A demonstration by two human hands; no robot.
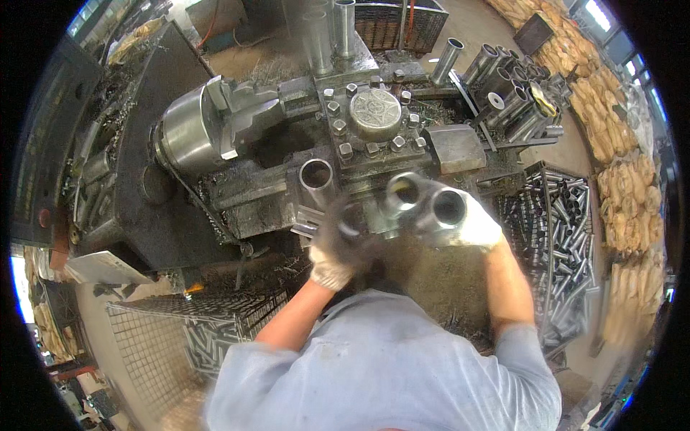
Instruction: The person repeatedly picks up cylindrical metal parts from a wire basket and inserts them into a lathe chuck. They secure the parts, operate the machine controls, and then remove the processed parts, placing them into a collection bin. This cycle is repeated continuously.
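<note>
In front of the lathe, my right hand [479, 224], in a white glove, is closed round a short steel tube [448, 210] whose round mouth faces up. Touching or just beside it is a second steel tube [404, 192]; whether the same hand holds both I cannot tell. My left hand [336, 248], gloved with a pale cuff and a dark, smeared front, is left of these tubes. Motion blur hides its fingers and anything in them. Just beyond it, another steel tube [316, 179] stands upright on the machine beside the bolted tool post [374, 115].
The lathe chuck [194, 128] is at the left. Several tubes [507, 90] stand on a rack at the far right. Wire baskets of metal tubes flank me, one at right [550, 215] and one at lower left [144, 337]. Stacked brown sacks [625, 187] line the right side.
</note>
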